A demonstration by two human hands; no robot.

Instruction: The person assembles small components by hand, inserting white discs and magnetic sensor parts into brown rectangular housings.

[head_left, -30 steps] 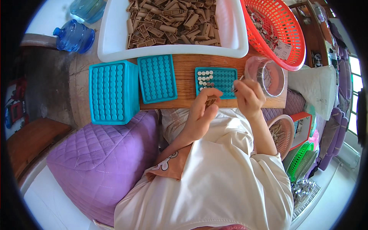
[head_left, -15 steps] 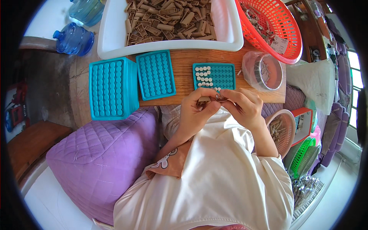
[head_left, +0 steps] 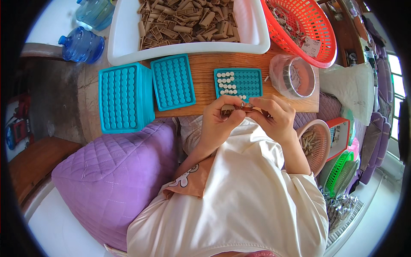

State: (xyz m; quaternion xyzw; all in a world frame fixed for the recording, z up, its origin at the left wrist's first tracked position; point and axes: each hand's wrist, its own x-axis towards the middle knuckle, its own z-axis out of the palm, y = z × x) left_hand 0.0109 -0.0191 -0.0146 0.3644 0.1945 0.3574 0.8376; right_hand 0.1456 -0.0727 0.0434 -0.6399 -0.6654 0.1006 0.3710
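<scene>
A small brown piece [head_left: 227,108] is in the person's left hand [head_left: 218,126], between the thumb and the bent forefinger, its near side partly covered by them; that hand is closed on it in a pinch. At its right end, between the two sets of fingertips, sits a tiny shiny bit [head_left: 242,104], too small to make out fully. The right hand [head_left: 277,120] is curled in close, its fingertips meeting this end; whether they pinch the bit or only press on it, I cannot tell. The step in hand looks like fine two-handed fitting or adjusting, seemingly unfinished; the next move calls for a steady left grip and careful fingertip pressure from the right. Just beyond the fingers, on the wooden table [head_left: 204,64], lies a teal tray [head_left: 250,76] with white discs [head_left: 225,80] over its left part, its near edge partly hidden by the hands. A round tub [head_left: 314,83] stands to its right, and a second teal tray [head_left: 172,81] lies to its left. Farther off, a white bin [head_left: 253,25] holds many brown parts [head_left: 184,23], with a red basket [head_left: 326,36] beside it.
</scene>
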